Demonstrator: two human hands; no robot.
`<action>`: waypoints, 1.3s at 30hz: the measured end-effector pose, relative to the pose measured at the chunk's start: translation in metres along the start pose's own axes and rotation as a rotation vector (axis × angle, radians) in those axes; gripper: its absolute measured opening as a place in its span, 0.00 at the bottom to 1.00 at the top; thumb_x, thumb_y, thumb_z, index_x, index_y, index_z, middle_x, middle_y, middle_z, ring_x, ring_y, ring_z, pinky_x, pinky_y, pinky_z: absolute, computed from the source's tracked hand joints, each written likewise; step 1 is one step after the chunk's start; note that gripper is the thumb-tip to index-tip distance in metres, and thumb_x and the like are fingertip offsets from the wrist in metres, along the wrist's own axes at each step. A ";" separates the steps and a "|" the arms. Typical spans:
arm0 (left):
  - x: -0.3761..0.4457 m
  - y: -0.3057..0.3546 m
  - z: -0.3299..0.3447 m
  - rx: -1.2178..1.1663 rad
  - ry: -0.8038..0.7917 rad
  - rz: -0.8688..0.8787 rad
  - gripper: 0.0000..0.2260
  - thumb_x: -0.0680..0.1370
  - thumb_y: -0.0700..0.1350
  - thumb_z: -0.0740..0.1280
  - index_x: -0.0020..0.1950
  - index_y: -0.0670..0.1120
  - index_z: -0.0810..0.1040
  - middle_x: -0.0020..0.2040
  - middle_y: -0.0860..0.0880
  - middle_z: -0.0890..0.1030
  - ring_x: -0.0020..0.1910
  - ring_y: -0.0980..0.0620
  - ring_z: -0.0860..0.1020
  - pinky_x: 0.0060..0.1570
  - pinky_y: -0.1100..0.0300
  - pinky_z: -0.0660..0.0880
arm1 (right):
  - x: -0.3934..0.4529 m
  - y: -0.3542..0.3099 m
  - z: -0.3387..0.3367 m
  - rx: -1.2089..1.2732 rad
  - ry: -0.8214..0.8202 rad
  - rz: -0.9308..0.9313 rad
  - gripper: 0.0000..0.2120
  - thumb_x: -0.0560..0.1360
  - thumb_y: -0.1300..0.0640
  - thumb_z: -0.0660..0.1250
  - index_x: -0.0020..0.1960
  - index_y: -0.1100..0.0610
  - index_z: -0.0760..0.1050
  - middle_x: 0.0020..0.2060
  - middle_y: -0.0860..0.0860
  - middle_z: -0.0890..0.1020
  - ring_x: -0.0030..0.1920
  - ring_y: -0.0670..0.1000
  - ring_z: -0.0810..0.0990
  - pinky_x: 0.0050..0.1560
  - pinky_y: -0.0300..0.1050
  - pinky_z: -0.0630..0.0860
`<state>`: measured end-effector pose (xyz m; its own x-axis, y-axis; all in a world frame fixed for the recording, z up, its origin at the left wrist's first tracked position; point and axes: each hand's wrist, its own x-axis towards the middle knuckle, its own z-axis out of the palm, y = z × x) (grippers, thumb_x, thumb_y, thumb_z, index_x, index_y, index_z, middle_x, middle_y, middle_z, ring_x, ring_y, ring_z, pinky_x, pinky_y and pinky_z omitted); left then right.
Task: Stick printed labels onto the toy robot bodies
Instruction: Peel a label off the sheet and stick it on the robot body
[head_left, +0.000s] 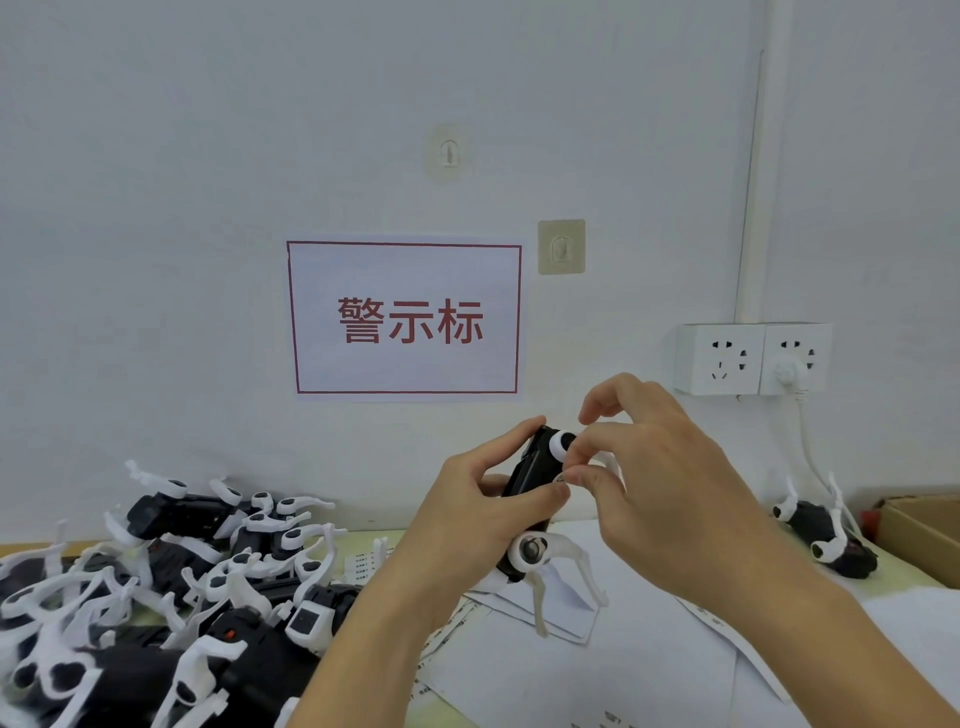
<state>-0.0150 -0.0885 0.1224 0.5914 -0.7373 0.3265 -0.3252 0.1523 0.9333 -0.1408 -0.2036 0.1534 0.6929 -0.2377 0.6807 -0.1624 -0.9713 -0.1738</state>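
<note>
White wall and a red-framed sign (404, 317) stand behind the desk (519, 670). Left hand (483, 512) grips a toy robot (535, 478) up in the air; right hand (649, 478) pinches at its side, probably pressing a label. A big pile of robots (156, 587) likely waits.
</note>
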 end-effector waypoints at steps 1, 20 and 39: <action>0.000 0.000 0.000 0.000 0.000 -0.001 0.24 0.75 0.49 0.75 0.66 0.70 0.74 0.45 0.50 0.87 0.41 0.55 0.84 0.38 0.71 0.76 | 0.000 0.000 0.000 -0.002 0.004 -0.002 0.06 0.79 0.53 0.66 0.46 0.49 0.81 0.54 0.40 0.69 0.58 0.44 0.67 0.51 0.42 0.67; 0.000 -0.001 0.004 0.042 0.072 0.014 0.21 0.76 0.47 0.72 0.58 0.74 0.76 0.43 0.48 0.87 0.45 0.47 0.84 0.38 0.67 0.80 | -0.004 -0.001 0.008 -0.069 0.154 -0.086 0.05 0.68 0.58 0.78 0.38 0.51 0.83 0.49 0.46 0.77 0.50 0.51 0.76 0.40 0.42 0.68; -0.002 0.002 0.002 0.027 0.061 -0.066 0.20 0.76 0.48 0.72 0.59 0.73 0.76 0.45 0.47 0.87 0.47 0.47 0.85 0.45 0.60 0.81 | -0.002 -0.002 0.011 -0.143 0.297 -0.191 0.05 0.65 0.58 0.80 0.36 0.53 0.84 0.46 0.49 0.79 0.47 0.55 0.79 0.37 0.51 0.78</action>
<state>-0.0182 -0.0875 0.1236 0.6561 -0.7034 0.2734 -0.3028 0.0865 0.9491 -0.1337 -0.2007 0.1444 0.4895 -0.0240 0.8717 -0.1610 -0.9849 0.0633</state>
